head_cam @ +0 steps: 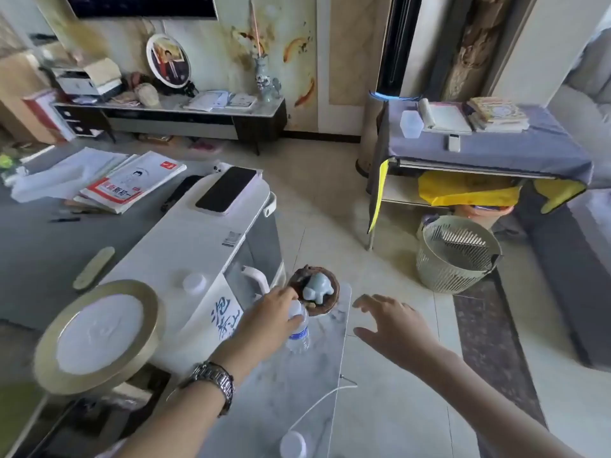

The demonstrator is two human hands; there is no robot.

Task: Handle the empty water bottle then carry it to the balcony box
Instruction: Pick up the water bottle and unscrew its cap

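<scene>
A small clear plastic water bottle (298,332) with a blue-and-white label stands upright on the marble-look tabletop (281,391), near its right edge. My left hand (271,317), watch on the wrist, wraps around the bottle's neck and cap from the left. My right hand (395,325) hovers to the right of the bottle, over the table's edge and the floor, fingers spread, holding nothing. No balcony box is in view.
A brown bowl with a pale turtle figure (315,289) sits just behind the bottle. A white appliance (205,246) with a phone on it stands to the left. A gold-rimmed plate (99,335) lies at left. A slatted bin (458,254) stands on the floor to the right.
</scene>
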